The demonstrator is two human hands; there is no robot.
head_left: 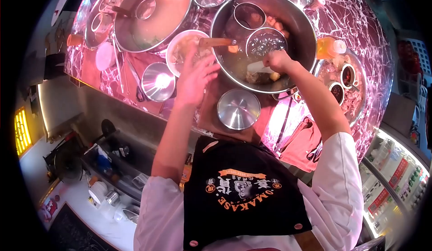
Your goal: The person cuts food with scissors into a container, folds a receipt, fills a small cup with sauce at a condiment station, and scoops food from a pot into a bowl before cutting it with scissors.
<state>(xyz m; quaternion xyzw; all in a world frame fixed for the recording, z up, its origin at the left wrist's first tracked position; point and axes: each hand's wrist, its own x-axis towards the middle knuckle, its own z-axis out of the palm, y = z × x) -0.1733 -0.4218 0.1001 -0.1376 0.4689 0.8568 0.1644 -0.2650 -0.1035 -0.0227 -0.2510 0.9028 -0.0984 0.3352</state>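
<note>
My left hand [198, 73] is open, its fingers spread at the right side of a white bowl [174, 42] with pale food in it. Beyond its fingertips, a wooden handle [218, 42] reaches over the rim of a large steel pot [310, 24]. My right hand [279, 62] is closed over that pot. What its fingers hold is hidden. Just past it sits a round strainer [265, 43] in dark broth, and a whitish piece [257, 67] lies beside the fingers. A mesh strainer [249, 16] and orange-brown chunks [273, 24] are also in the pot.
A second large pot [166, 12] holds pale broth and a ladle. Steel bowls [238, 110] [158, 82] stand near the counter's front edge, with scissors [137, 82] at left. At right are a yellow bottle [330, 48], a meat tray [355, 102] and red cloth [301, 145].
</note>
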